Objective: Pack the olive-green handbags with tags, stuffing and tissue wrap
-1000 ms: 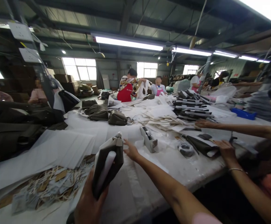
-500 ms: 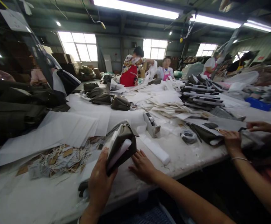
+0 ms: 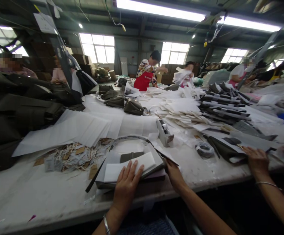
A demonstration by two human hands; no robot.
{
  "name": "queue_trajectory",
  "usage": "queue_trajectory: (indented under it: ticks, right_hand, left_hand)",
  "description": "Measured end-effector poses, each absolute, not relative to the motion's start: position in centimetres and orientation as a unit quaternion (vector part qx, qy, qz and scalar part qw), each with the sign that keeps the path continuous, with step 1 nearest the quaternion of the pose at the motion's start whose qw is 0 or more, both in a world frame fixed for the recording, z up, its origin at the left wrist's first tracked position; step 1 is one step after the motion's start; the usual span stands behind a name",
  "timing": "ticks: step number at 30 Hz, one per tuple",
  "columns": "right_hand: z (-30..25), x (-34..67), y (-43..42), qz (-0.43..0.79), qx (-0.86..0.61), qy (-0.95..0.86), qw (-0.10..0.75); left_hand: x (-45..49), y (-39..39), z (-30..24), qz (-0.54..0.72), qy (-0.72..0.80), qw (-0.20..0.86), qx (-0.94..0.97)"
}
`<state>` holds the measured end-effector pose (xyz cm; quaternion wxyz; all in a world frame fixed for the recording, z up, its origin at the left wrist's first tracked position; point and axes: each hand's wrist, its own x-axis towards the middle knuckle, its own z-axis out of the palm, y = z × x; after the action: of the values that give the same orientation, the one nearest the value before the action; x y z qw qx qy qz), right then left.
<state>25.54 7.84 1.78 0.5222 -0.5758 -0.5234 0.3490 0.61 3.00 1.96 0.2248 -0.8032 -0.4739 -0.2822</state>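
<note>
A dark olive handbag point(image 3: 100, 184) lies flat at the table's front edge, its strap point(image 3: 132, 137) looped out behind it. On top of the bag is a folded white foam sheet point(image 3: 145, 162). My left hand point(image 3: 127, 182) rests on this sheet, fingers stretched out flat. At the bag's right side, my right hand point(image 3: 175, 173) has its fingers round the dark strip of the strap; the fingertips are partly hidden behind it. A grey tape dispenser point(image 3: 165, 133) stands just beyond the bag.
Hang tags with white strings point(image 3: 74, 158) lie in a heap to the left, before overlapping white foam sheets point(image 3: 68, 127). Dark bags point(image 3: 22, 111) are piled far left. At right, a co-worker's hand point(image 3: 257, 160) touches another dark bag point(image 3: 226, 150) near coiled clear tape point(image 3: 204, 149).
The handbag, held up on edge by my left hand before, now lies flat. My left hand has moved onto the foam sheet, and my right hand has shifted right to the strap. The view has turned left.
</note>
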Motion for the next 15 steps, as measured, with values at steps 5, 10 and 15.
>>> queue_trajectory:
  ticks: [5, 10, 15]
  right_hand:
    - [4.6, 27.1, 10.6, 0.179, -0.559, -0.621, 0.519]
    - [9.3, 25.9, 14.4, -0.031, -0.485, -0.734, 0.474]
    - [10.7, 20.6, 17.9, 0.088, -0.547, -0.812, 0.181]
  left_hand:
    - [0.7, 2.0, 1.9, -0.256, -0.456, 0.251, -0.815]
    - [0.5, 0.8, 1.6, -0.252, -0.482, 0.242, -0.803]
    - [1.1, 0.7, 1.3, -0.271, -0.486, 0.236, -0.797]
